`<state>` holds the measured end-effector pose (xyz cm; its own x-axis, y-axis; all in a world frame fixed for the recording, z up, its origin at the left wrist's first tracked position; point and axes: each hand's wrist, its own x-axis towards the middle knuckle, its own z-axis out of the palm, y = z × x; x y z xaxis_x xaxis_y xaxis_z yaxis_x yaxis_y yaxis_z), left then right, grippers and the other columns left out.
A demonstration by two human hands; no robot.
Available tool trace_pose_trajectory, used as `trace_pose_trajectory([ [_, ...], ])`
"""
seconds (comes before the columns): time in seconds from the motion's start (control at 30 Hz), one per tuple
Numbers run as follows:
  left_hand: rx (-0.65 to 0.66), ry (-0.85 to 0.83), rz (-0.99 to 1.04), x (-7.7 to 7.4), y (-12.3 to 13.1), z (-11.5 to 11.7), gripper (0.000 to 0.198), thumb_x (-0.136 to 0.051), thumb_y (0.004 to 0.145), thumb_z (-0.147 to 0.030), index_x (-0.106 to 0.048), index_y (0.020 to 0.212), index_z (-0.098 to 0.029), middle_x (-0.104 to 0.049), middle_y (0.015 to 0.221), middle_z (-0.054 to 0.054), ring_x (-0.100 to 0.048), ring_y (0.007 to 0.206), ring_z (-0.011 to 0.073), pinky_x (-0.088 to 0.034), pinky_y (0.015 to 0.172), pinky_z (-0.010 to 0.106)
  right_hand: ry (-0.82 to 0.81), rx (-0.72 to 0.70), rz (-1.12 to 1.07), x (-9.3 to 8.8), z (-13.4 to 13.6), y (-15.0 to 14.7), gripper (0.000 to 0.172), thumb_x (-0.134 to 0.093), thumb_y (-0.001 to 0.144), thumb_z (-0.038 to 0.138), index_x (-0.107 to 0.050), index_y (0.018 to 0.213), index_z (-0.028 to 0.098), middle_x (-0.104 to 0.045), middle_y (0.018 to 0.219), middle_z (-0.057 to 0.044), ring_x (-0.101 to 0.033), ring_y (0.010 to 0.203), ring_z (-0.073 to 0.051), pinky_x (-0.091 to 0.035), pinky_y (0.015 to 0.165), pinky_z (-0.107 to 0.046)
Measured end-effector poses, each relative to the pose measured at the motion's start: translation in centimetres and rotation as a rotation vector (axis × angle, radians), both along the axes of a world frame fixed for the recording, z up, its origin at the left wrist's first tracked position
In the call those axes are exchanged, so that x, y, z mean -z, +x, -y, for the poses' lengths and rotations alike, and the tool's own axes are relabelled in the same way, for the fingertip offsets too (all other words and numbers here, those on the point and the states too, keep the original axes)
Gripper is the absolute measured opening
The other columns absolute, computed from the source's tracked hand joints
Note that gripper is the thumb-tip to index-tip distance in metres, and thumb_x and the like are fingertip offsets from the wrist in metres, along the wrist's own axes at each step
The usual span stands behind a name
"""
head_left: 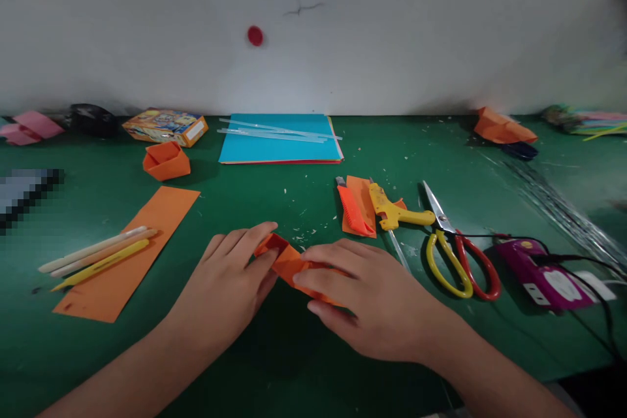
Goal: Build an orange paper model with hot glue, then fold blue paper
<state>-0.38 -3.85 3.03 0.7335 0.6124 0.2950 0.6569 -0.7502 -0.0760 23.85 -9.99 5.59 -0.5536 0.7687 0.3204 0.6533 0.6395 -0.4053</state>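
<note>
Between my two hands is a piece of folded orange paper (pixel 288 262), held just above the green table. My left hand (pixel 230 274) pinches its left end, where the paper forms a small open box shape. My right hand (pixel 360 294) is closed on its right part, and the fingers cover much of that side. Beyond my right hand lie an orange box cutter (pixel 353 210) on an orange paper piece and a yellow hot glue gun (pixel 392 208). Left of my left hand, an orange paper strip (pixel 128 261) lies partly under a yellow pencil-like stick (pixel 105 262) and pale sticks.
Scissors (pixel 453 255) with red and yellow handles lie right of the glue gun, near a purple power strip (pixel 546 274) with black cables. Toward the wall are blue paper sheets (pixel 279 147), a patterned box (pixel 169 127) and a folded orange paper piece (pixel 166 162).
</note>
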Motion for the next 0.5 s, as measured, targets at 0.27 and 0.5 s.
trace_pose_trajectory([
  [0.27, -0.013, 0.049, -0.094, -0.4, 0.7, 0.7, 0.023, -0.056, 0.09, -0.025, -0.075, 0.102, -0.018, -0.062, 0.145, 0.013, -0.062, 0.111, 0.0377, -0.044, 0.077, 0.052, -0.032, -0.034, -0.001, -0.4, 0.1, 0.0, 0.023, -0.057, 0.101, 0.024, -0.067, 0.121, 0.021, -0.07, 0.125, -0.009, -0.065, 0.102, -0.023, -0.053, 0.088, -0.04],
  [0.5, -0.051, 0.0, -0.114, -0.4, 1.1, 1.0, 0.027, -0.056, 0.086, -0.027, -0.077, 0.099, -0.017, -0.063, 0.143, 0.015, -0.057, 0.116, 0.0403, -0.044, 0.076, 0.055, -0.025, -0.081, 0.042, -0.6, 0.2, -0.3, 0.019, -0.057, 0.101, 0.023, -0.069, 0.115, 0.02, -0.07, 0.121, -0.009, -0.066, 0.097, -0.023, -0.053, 0.085, -0.041],
])
